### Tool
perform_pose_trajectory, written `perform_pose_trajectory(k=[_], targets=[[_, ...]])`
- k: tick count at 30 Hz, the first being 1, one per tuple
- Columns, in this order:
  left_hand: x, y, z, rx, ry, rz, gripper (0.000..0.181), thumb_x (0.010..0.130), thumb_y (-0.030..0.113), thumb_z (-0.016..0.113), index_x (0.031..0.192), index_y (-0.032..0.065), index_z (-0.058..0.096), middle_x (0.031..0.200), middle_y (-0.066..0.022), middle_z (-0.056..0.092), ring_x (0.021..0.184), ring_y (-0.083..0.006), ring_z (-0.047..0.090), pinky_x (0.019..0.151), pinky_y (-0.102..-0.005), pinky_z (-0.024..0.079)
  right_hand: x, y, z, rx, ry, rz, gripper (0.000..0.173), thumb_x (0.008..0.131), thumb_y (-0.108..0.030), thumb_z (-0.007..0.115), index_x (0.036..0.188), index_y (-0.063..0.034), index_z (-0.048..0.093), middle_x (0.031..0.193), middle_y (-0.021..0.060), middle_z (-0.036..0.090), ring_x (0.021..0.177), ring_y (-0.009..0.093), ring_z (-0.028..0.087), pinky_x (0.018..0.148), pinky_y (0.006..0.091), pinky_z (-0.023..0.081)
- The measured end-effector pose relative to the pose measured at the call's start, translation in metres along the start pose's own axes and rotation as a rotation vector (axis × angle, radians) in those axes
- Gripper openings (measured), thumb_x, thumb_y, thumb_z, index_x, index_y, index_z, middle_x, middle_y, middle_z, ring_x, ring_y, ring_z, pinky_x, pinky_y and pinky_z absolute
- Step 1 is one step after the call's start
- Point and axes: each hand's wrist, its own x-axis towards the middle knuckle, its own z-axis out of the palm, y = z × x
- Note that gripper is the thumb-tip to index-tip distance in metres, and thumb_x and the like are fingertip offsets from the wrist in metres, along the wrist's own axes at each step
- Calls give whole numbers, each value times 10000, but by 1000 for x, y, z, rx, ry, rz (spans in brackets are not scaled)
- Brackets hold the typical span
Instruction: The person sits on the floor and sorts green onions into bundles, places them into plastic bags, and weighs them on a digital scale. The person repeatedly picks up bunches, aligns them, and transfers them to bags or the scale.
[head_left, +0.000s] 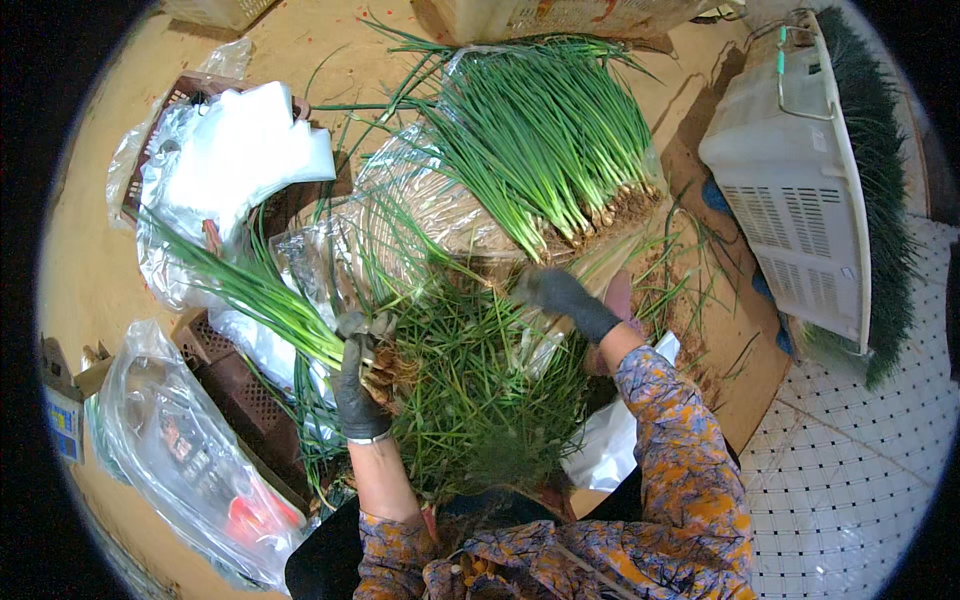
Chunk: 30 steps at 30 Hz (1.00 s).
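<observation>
My left hand (361, 382), in a dark work glove, grips a bunch of green onions (292, 319) near its rooted white ends, the leaves pointing up and left. My right hand (551, 296), also gloved and slightly blurred, is over the upper right of a heap of loose green leaves (465, 382); a thin stalk (472, 276) lies close to its fingertips, and whether it touches them I cannot tell. Beyond it, a wide row of green onions (547, 142) lies on clear plastic film (442, 217), roots towards the lower right.
White plastic bags (232, 150) lie over a brown crate (161, 120) at upper left. A clear bag (157, 420) with red items is at lower left. A white slatted crate (787, 187) stands right, with dark green netting or foliage behind. Another crate (510, 22) is at the top.
</observation>
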Motion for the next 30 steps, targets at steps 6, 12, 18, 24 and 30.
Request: perform_pose_trajectory(k=[6, 12, 18, 24, 30], targets=[[4, -40, -9, 137, 147, -194, 252, 794, 94, 548, 1033, 25, 513, 812, -62, 585, 668, -169, 566, 650, -299, 478, 20, 78, -58, 67, 688, 610, 479, 693, -242, 675, 1048, 32, 510, 967, 213, 558, 888, 341, 547, 771, 419, 442], [6, -55, 1, 163, 147, -272, 186, 804, 126, 542, 967, 37, 534, 739, -62, 586, 590, -145, 557, 494, -267, 466, 19, 83, -38, -64, 640, 562, 540, 546, -250, 749, 981, -26, 519, 938, 191, 539, 922, 331, 507, 801, 424, 410], [2, -65, -1, 303, 109, -365, 211, 804, 152, 556, 974, 35, 513, 738, -68, 589, 557, -150, 546, 464, -250, 437, -12, 40, -3, 130, 884, 359, 443, 618, -126, 661, 991, 7, 463, 948, 224, 525, 954, 373, 489, 799, 439, 394], [-15, -71, 7, 446, 42, -578, 208, 814, 242, 570, 864, 40, 576, 578, -25, 538, 415, -115, 467, 393, -235, 379, -47, -101, 26, 528, 614, 266, 440, 724, -176, 616, 1053, 23, 402, 950, 244, 520, 818, 402, 539, 676, 442, 443], [-29, -85, -20, 153, 108, -426, 237, 817, 147, 563, 1021, 37, 509, 891, -69, 577, 738, -179, 572, 628, -292, 481, -77, -173, 66, 513, 755, -125, 292, 820, -255, 530, 955, 1, 493, 855, 182, 528, 851, 357, 498, 741, 416, 399]])
